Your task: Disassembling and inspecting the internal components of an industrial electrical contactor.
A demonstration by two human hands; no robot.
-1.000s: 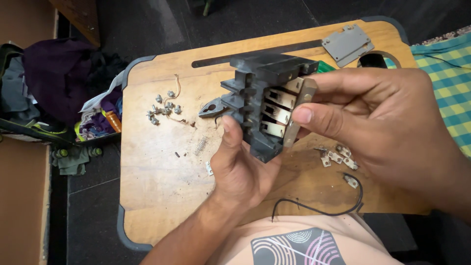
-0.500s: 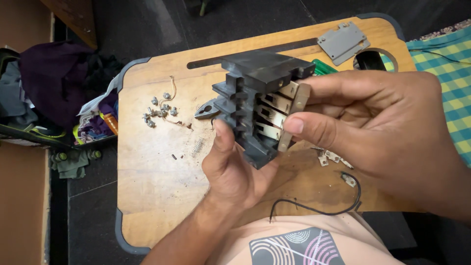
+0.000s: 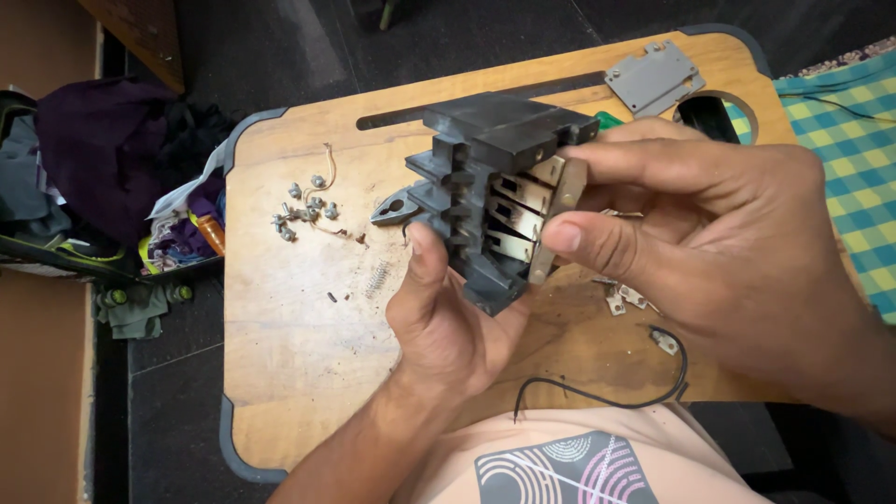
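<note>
I hold a black, ribbed electrical switch block (image 3: 485, 177) with several brass contact strips above a wooden lap table (image 3: 299, 336). My left hand (image 3: 448, 317) cups the block from below, its thumb pressed on the left side. My right hand (image 3: 709, 243) grips the right side; thumb and forefinger pinch a tan bar (image 3: 557, 219) that lies across the brass contacts. Plier jaws (image 3: 394, 207) poke out from behind the block on the table.
Loose screws (image 3: 303, 210), a thin wire and a small spring (image 3: 376, 277) lie on the table's left part. A grey metal plate (image 3: 653, 77) sits at the far right by a round hole. A black wire (image 3: 616, 397) and small clips lie near me. Clothes (image 3: 103, 149) pile on the floor at left.
Both hands and the block have shifted slightly to the left and a little upward together; the grip on the block and the tan bar is the same.
</note>
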